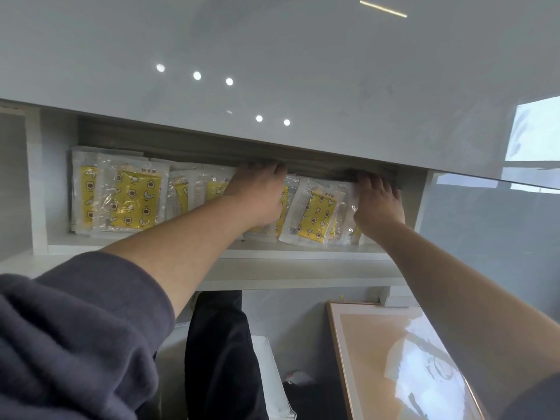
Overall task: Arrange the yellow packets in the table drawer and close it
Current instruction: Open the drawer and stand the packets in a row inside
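Note:
The white table drawer (212, 253) stands pulled out beneath the glossy grey tabletop (272, 71). Several yellow packets in clear wrappers lie inside it: a stack at the left (130, 201), some in the middle (181, 195), and a tilted pile at the right (318, 216). My left hand (260, 192) lies flat on the middle packets, fingers reaching under the tabletop edge. My right hand (378, 201) presses on the right end of the tilted pile, with its fingertips hidden in the shadow under the tabletop. Whether either hand grips a packet is hidden.
The tabletop edge overhangs the back of the drawer. Below the drawer front are my dark-trousered leg (218, 359), a white object (272, 374) and a wood-framed board (394, 359) leaning at the lower right.

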Demonstrator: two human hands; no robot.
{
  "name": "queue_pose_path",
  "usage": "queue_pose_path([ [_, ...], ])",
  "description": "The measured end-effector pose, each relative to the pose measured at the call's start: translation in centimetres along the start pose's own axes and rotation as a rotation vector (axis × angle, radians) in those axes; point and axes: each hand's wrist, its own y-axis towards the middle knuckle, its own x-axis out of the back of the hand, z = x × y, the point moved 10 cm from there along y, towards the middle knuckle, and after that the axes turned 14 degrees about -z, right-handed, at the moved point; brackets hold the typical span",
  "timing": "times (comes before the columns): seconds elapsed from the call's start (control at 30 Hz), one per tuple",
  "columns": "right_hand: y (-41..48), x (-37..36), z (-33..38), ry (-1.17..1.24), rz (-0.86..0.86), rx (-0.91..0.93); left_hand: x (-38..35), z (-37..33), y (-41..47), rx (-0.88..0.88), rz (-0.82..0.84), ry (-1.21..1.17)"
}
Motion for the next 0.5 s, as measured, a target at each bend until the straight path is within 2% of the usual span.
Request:
queue_pose_path([
  [0.13, -0.2, -1.0, -0.7, -0.019, 0.022, 0.035, -0.1, -0.2, 0.1, 0.022, -0.002, 0.005],
  [0.23, 0.3, -0.5, -1.9, 0.001, -0.01, 0.001, 0.2, -0.6, 0.6, 0.024, -0.014, -0.012],
  [0.4, -0.6, -1.3, -2.8, 0.042, 0.062, -0.029, -0.5, -1.2, 0.5, 0.009, 0.018, 0.007],
  [0.5, -0.5, -1.0, -3.1, 0.027, 0.043, -0.035, -0.1, -1.1, 0.6, 0.029, -0.009, -0.014],
])
